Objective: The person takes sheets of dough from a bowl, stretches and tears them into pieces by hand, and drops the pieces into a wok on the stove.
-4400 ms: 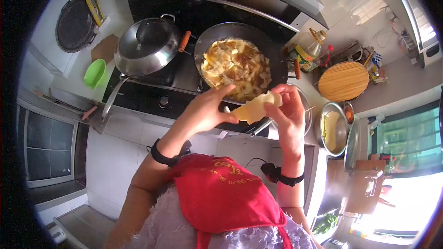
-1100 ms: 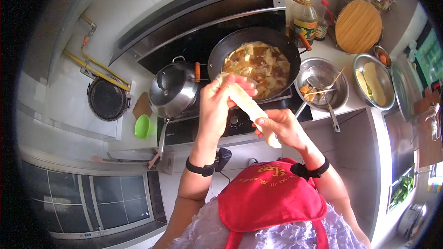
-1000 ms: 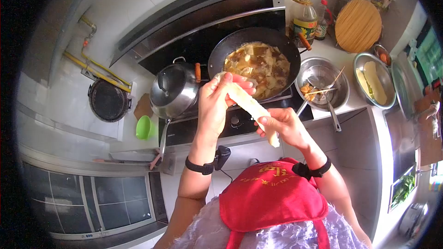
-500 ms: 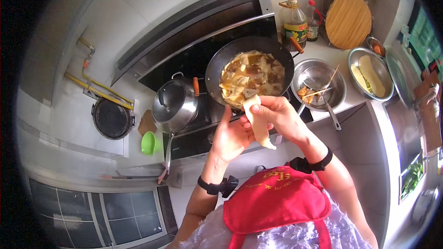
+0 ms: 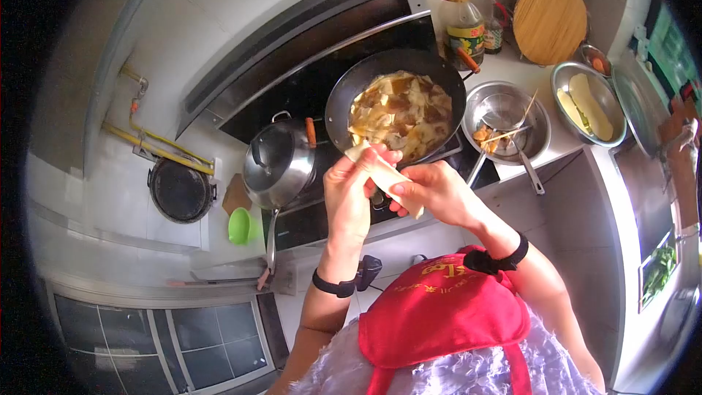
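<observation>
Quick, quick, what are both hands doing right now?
Left hand: closed on one end of a pale, flat strip of dough.
Right hand: closed, pinching near the strip's other end.

Two hands are in view, one bare left hand [image 5: 349,194] and one bare right hand [image 5: 444,194], with one pale, flat dough strip [image 5: 386,175]. There are one deep black wok [image 5: 341,96], one silver lidded pan [image 5: 296,168], one green plastic bowl [image 5: 239,226], two bottles (one large clear bottle with a yellow label [image 5: 464,25], one smaller red-capped bottle [image 5: 493,33]) and one round wooden board [image 5: 550,20].
</observation>
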Tool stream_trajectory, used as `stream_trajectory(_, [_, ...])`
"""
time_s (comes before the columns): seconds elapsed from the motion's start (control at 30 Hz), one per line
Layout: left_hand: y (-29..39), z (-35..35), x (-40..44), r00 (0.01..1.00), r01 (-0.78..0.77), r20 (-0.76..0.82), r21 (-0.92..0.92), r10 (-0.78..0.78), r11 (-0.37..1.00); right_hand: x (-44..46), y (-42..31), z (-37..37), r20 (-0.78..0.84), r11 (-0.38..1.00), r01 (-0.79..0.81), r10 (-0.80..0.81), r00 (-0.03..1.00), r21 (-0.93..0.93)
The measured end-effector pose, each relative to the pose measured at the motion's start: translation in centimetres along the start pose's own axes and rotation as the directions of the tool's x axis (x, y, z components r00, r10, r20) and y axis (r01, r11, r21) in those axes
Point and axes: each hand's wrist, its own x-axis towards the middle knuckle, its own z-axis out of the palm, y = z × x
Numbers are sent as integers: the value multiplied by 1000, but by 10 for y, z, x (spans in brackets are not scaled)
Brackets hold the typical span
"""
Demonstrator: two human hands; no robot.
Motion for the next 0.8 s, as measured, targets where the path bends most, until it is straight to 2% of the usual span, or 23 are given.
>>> stream_trajectory(0.13, [-2, -6, 7, 999, -25, -28, -67, 23, 997, -2, 11, -6, 4, 998, -7, 7, 1000, -59])
stream_trajectory(0.23, [1, 2, 7, 999, 12, 43, -208, -3, 978, -3, 8, -4, -50, 998, 55, -55, 997, 6])
stream_trajectory(0.27, [0, 5, 7, 983, 113, 169, -295, -65, 949, 0, 9, -5, -74, 995, 97, -99, 992, -32])
stream_trajectory(0.3, [2, 3, 3, 923, 261, 358, -319, -139, 911, 3, 13, -8, -95, 988, 137, -144, 985, -71])
stream_trajectory(0.37, [-12, 8, 0, 917, 294, 312, -105, -249, 950, 5, 14, -9, -115, 980, 179, -189, 975, -91])
stream_trajectory(0.4, [-14, 7, -2, 916, 284, 329, -125, -230, 951, 5, 12, -9, -117, 981, 183, -190, 975, -71])
stream_trajectory(0.43, [-12, 7, -2, 925, 219, 316, 9, -210, 976, 5, 11, -9, -120, 981, 187, -191, 974, -50])
stream_trajectory(0.47, [-9, 6, -2, 933, 151, 306, 144, -189, 978, 4, 14, -11, -139, 980, 164, -179, 974, -109])
stream_trajectory(0.5, [-6, 6, -4, 940, 83, 298, 276, -167, 958, 4, 15, -7, -120, 986, 162, -164, 979, -22])
stream_trajectory(0.57, [-2, 12, -3, 973, 1, 225, 245, -58, 969, 3, 13, 1, -73, 977, 149, -139, 988, 150])
stream_trajectory(0.6, [-2, 12, -1, 979, -40, 203, 241, -10, 970, 2, 15, -5, -36, 978, 204, -205, 978, -33])
stream_trajectory(0.7, [6, 15, 3, 987, -101, 148, 215, 69, 971, -5, 8, -10, -17, 984, 66, -69, 997, -167])
stream_trajectory(0.77, [8, 19, 2, 991, -118, 91, 187, 102, 975, -6, 9, -11, -32, 989, 38, -43, 999, -140])
stream_trajectory(0.8, [6, 12, 3, 990, -89, 122, 180, 68, 980, -5, 13, -11, -44, 991, 37, -43, 998, -132])
